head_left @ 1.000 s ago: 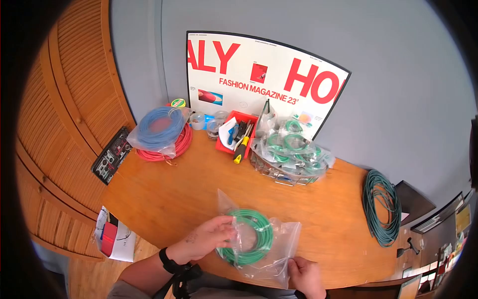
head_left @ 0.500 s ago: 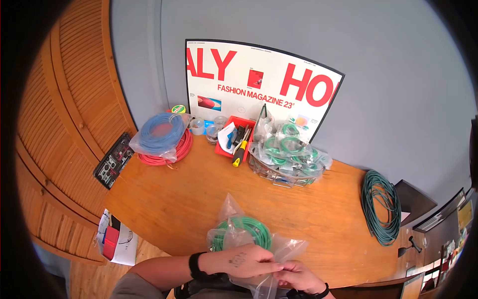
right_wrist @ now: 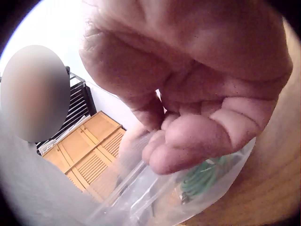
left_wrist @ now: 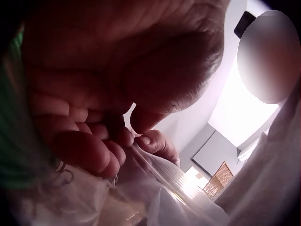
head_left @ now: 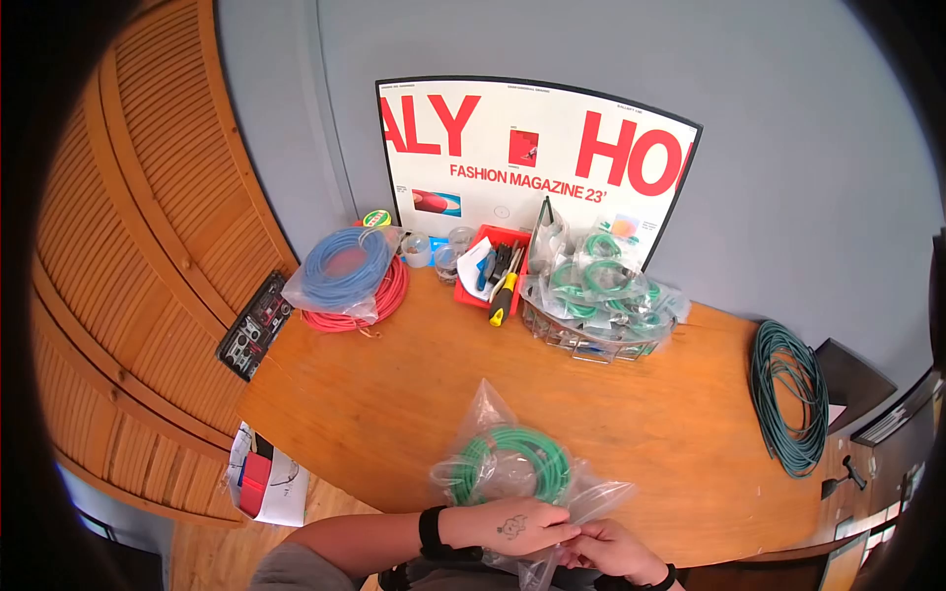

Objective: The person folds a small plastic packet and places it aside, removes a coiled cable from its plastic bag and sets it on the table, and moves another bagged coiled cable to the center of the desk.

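A clear plastic zip bag lies at the front of the wooden table, with a coil of green cable inside it. My left hand crosses over the near side of the bag and pinches its edge between thumb and curled fingers. Close against it, my right hand pinches the same edge, the two thumbs nearly meeting. In the left wrist view the ridged zip strip runs out from the fingertips. The right wrist view shows the bag's film stretched below the curled fingers.
Behind stand a wire basket heaped with bagged green cables, a red bin of tools and several small clear cups. Bagged blue cable rests on red cable at left. A dark green coil hangs over the right edge.
My left hand has left the coil's side and moved right to the bag's edge, beside my right hand. Over the last half second both hands stay together there while the view shifts slightly.
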Available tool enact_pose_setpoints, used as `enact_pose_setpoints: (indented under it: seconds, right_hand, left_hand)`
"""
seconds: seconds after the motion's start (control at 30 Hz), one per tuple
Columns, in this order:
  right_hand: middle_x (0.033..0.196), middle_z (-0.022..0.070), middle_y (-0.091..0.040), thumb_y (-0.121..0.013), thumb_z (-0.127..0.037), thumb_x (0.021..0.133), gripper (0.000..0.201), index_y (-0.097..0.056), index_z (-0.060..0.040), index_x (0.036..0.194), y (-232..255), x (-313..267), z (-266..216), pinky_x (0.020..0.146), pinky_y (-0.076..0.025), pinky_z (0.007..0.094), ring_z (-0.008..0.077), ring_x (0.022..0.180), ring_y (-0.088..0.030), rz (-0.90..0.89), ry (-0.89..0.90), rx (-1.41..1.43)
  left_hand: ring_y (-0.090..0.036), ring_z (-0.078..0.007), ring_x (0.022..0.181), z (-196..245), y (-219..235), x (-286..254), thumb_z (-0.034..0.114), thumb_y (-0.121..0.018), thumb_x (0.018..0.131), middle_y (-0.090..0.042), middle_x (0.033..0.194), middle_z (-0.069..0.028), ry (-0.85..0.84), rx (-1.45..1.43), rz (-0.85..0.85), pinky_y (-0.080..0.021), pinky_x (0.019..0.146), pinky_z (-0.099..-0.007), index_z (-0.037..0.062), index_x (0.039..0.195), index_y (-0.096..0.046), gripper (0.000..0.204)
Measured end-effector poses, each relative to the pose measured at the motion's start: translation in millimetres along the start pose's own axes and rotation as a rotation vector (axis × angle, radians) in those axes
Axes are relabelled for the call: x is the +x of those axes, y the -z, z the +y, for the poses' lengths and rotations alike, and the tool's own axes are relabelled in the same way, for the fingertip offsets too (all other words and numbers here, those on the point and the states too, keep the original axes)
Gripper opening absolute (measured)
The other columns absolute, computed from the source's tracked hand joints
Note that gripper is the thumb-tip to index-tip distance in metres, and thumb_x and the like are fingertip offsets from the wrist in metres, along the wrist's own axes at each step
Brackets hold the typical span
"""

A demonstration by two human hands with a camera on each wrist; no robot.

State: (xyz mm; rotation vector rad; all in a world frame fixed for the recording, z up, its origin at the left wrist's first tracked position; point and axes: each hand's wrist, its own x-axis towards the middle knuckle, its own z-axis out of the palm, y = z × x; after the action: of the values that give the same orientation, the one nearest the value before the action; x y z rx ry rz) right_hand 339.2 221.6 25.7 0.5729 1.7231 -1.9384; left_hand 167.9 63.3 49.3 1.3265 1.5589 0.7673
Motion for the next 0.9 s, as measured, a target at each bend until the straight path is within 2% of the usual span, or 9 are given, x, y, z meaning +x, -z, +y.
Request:
enact_pose_setpoints:
  seconds: [0.13, 0.2, 0.23, 0.33, 0.5, 0.63, 0.73, 0.77, 0.9]
  right_hand:
    - [0.087, 0.0084, -0.07, -0.051, -0.011, 0.094, 0.021, -0.067, 0.0015, 0.098, -18, 2, 2, 0.07, -0.052, 0.0265, 0.0153, 0.08, -0.067, 0.12, 0.102, 0.162]
    - [0.073, -0.0039, -0.062, -0.064, -0.007, 0.09, 0.009, -0.07, -0.0007, 0.087, -22, -1, -9, 0.059, -0.045, 0.0225, 0.0048, 0.068, -0.055, 0.077, 0.332, 0.121]
    - [0.073, -0.0039, -0.062, -0.064, -0.007, 0.09, 0.009, -0.07, -0.0007, 0.087, -23, -3, -12, 0.059, -0.045, 0.0225, 0.0048, 0.068, -0.055, 0.077, 0.328, 0.121]
    - [0.078, -0.0017, -0.065, -0.064, -0.007, 0.091, 0.009, -0.07, -0.0002, 0.089, -29, -4, -17, 0.061, -0.046, 0.0222, 0.0059, 0.071, -0.056, 0.104, 0.372, 0.061]
    - [0.079, -0.0005, -0.063, -0.063, -0.005, 0.092, 0.008, -0.068, 0.001, 0.091, -23, -4, -13, 0.06, -0.044, 0.0226, 0.0065, 0.07, -0.055, 0.084, 0.508, 0.026]
    - [0.077, -0.002, -0.062, -0.062, -0.004, 0.092, 0.01, -0.069, 0.0004, 0.097, -18, -6, 0, 0.057, -0.042, 0.0228, 0.0063, 0.066, -0.052, 0.008, 0.441, 0.24]
    - [0.079, -0.0021, -0.061, -0.057, -0.014, 0.09, 0.018, -0.068, 0.0, 0.094, -21, -6, -1, 0.057, -0.041, 0.0234, 0.0068, 0.065, -0.051, 0.203, 0.396, 0.048]
    - [0.079, -0.0018, -0.061, -0.057, -0.018, 0.09, 0.021, -0.068, -0.0003, 0.093, -21, 2, 8, 0.06, -0.042, 0.0247, 0.0077, 0.068, -0.052, 0.196, 0.483, 0.106]
    - [0.074, -0.0016, -0.058, -0.058, -0.02, 0.091, 0.022, -0.063, -0.0033, 0.078, -20, 2, 11, 0.06, -0.04, 0.0243, 0.0082, 0.067, -0.05, 0.211, 0.447, 0.151]
  left_hand:
    - [-0.063, -0.0319, 0.074, 16, 10, -3, 0.047, -0.044, 0.1, -0.064, 0.079, -0.0171, 0.101, -0.046, -0.05, -0.047, 0.067, -0.0395, 0.0021, 0.091, -0.06, 0.048]
    - [-0.063, -0.0302, 0.074, 18, 13, -2, 0.047, -0.045, 0.1, -0.065, 0.079, -0.0164, 0.134, -0.039, -0.105, -0.047, 0.067, -0.0383, 0.0024, 0.092, -0.06, 0.048]
    - [-0.063, -0.0302, 0.074, 17, 12, -1, 0.047, -0.045, 0.1, -0.065, 0.079, -0.0164, 0.134, -0.043, -0.106, -0.047, 0.067, -0.0383, 0.0024, 0.092, -0.06, 0.048]
    - [-0.062, -0.0298, 0.071, 6, 8, 1, 0.044, -0.045, 0.101, -0.063, 0.077, -0.0158, 0.089, -0.016, -0.088, -0.046, 0.065, -0.038, 0.0026, 0.091, -0.06, 0.045]
    - [-0.057, -0.0274, 0.065, 1, 8, 2, 0.034, -0.048, 0.101, -0.057, 0.07, -0.0154, -0.145, -0.135, -0.026, -0.044, 0.061, -0.0371, 0.0027, 0.087, -0.058, 0.035]
    - [-0.055, -0.0225, 0.059, -3, 3, 4, 0.029, -0.051, 0.098, -0.057, 0.066, -0.0134, -0.094, -0.17, 0.031, -0.043, 0.057, -0.0353, 0.0016, 0.085, -0.058, 0.032]
    - [-0.058, -0.0138, 0.048, -6, -8, 5, 0.023, -0.054, 0.091, -0.059, 0.057, -0.0096, -0.191, -0.304, 0.135, -0.044, 0.047, -0.0322, -0.0017, 0.078, -0.061, 0.028]
    - [-0.06, -0.0142, 0.048, -8, -11, 6, 0.022, -0.053, 0.091, -0.06, 0.056, -0.0104, -0.216, -0.353, 0.163, -0.044, 0.046, -0.031, -0.0023, 0.077, -0.062, 0.03]
    - [-0.059, -0.0202, 0.048, -6, -12, 1, 0.025, -0.055, 0.086, -0.06, 0.055, -0.0129, -0.251, -0.38, 0.229, -0.044, 0.049, -0.0348, -0.0026, 0.065, -0.06, 0.035]
